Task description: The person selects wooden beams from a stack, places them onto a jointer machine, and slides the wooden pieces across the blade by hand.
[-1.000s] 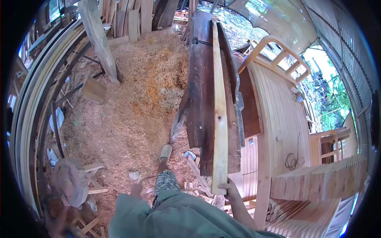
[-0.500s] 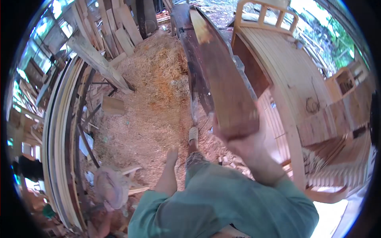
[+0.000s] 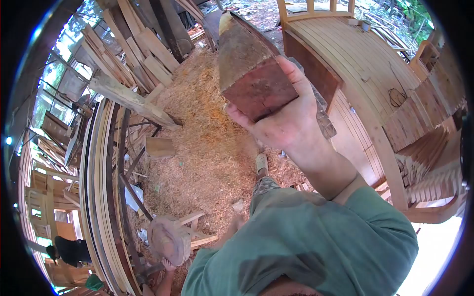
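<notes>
Right hand (image 3: 286,123): your grip clasped the beam (image 3: 256,91) from below, at its near end.
Left hand (image 3: 236,227): beside your shirt (image 3: 316,237); its grip could not be told.

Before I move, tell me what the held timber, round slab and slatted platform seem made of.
Held timber: solid wood, apparently unfinished; its reddish-brown end shows a crack.
Round slab: probably raw log, given its irregular outline and mottled face.
Slatted platform: likely wood, smooth-looking; tan, plank-like strips show, varnish unclear.
</notes>
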`<state>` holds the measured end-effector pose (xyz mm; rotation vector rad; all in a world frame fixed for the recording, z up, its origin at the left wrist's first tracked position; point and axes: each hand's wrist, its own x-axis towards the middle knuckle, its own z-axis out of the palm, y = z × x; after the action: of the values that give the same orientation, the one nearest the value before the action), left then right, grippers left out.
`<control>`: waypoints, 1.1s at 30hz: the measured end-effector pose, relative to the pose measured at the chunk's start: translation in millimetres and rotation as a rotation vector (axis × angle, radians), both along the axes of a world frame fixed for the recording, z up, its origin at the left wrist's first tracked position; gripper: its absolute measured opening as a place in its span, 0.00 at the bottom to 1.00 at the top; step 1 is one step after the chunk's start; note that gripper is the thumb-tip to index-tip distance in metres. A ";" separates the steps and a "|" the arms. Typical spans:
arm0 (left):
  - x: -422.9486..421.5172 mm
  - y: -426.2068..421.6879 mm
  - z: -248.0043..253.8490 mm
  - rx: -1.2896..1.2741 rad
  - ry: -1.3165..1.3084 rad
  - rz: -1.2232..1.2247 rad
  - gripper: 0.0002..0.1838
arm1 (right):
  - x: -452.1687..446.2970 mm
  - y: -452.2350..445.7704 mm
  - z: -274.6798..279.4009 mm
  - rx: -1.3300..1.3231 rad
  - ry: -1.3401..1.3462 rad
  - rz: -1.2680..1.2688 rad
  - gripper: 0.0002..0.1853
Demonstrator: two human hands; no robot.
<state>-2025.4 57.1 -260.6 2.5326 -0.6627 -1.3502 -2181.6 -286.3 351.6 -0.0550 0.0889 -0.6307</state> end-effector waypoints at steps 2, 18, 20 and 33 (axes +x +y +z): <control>-24.4 18.1 -6.0 0.017 0.018 -0.014 0.29 | -2.4 -0.2 8.4 0.052 0.056 -0.042 0.19; 28.3 -69.1 -55.9 -0.456 -0.021 0.523 0.26 | -19.4 -50.2 35.6 0.241 -0.065 0.071 0.31; 18.1 -62.5 -60.1 -0.466 -0.001 0.562 0.29 | -20.1 -47.4 38.7 0.234 -0.075 0.094 0.31; -50.2 -15.4 -41.4 -0.106 0.125 0.531 0.32 | -44.3 -50.9 -6.2 0.222 0.000 0.064 0.39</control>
<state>-2075.6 41.8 -302.0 2.2833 -0.0237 -1.2218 -2225.9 -337.2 345.5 0.1564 0.1566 -0.5536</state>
